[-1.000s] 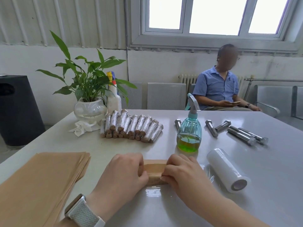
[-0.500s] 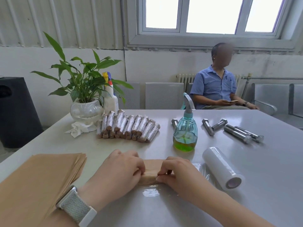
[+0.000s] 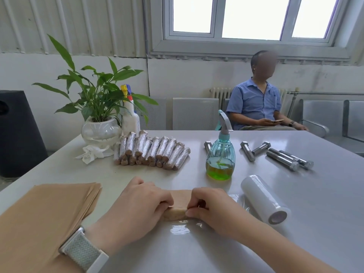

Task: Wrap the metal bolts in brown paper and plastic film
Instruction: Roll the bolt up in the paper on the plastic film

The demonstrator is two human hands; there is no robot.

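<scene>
Across the whole lower view runs a grey bench (image 3: 295, 194) that carries every working item. At its near left lies a stack of brown paper sheets (image 3: 43, 209), partly under the left forearm. At the far left stands a potted plant (image 3: 98, 107) in a white bowl, with a white bottle (image 3: 131, 119) just to its right. Right of these, a row of wrapped bolts (image 3: 151, 150) lies side by side, covered in film with brown paper showing at the near ends. At far centre stands a spray bottle (image 3: 220, 156) holding green liquid. At the near right lies a roll of plastic film (image 3: 264, 199), its film sheet (image 3: 180, 228) drawn left along the bench towards the hands. At the far right lie several bare bolts (image 3: 283, 157), loosely grouped.

At near centre, the left hand (image 3: 141, 205) and the right hand (image 3: 212, 209) each grip one end of a paper-wrapped bolt (image 3: 176, 212) with curled fingers. This bolt rests on the film sheet, between the two hands.
</scene>
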